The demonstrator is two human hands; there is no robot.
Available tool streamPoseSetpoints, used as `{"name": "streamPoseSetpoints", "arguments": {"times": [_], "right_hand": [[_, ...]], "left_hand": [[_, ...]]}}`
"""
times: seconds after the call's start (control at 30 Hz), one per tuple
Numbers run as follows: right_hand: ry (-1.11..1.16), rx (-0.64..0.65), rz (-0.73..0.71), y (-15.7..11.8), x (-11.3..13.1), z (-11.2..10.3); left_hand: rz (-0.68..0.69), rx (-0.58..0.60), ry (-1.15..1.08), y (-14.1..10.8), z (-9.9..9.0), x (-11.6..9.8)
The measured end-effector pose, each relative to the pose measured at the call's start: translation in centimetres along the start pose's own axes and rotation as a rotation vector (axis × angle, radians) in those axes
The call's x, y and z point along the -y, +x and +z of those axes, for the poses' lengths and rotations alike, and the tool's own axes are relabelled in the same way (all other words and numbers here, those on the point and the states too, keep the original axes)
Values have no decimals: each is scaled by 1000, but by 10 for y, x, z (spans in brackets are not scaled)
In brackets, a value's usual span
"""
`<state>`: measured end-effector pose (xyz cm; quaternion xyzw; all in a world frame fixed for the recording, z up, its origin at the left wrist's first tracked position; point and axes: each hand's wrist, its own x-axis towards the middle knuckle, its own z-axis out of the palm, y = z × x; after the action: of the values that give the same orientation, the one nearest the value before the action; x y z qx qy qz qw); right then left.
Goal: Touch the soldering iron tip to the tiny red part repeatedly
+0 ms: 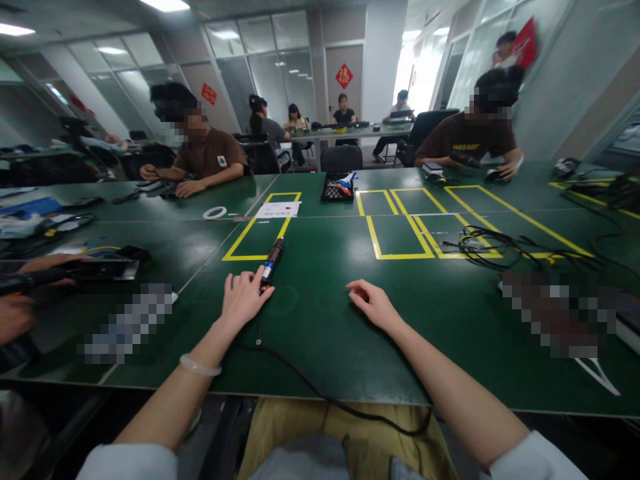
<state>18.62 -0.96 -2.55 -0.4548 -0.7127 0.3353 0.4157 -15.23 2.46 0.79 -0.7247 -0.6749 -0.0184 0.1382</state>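
On the green table [310, 307] lies a dark cylindrical tool [273, 259] with a blue and silver band, pointing away from me. My left hand [245, 293] rests at its near end, fingers spread, the fingertips touching it or just beside it; they are not wrapped round it. To the right, my right hand [373, 301] hovers low over or rests on the table with its fingers bent and slightly apart, holding nothing. A black cable [300, 377] runs from near my left wrist over the table's front edge.
Yellow tape outlines [405, 256] mark the table. Further back are a white paper [278, 209], a tape roll [215, 213] and a black tray [337, 195]. Coiled cables [480, 243] lie right. A co-worker's hands [17, 317] are at far left; others sit opposite.
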Motion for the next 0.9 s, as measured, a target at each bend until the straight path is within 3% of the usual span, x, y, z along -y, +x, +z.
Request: {"name": "streamPoseSetpoints", "arguments": {"times": [0.2,0.37,0.57,0.77,0.9], "right_hand": [[-18,9,-3,-1,-1,0],[-22,20,-11,0,-5,1],[-21,28,-1,0,-7,3],[-34,30,12,0,-5,3],[-38,32,16,1,-6,4]], "left_hand": [[-169,77,83,4,10,67],[-236,74,110,2,13,96],[-197,-53,147,-8,11,89],[-194,-48,102,-7,6,86],[-257,-96,-128,3,-6,63]]}}
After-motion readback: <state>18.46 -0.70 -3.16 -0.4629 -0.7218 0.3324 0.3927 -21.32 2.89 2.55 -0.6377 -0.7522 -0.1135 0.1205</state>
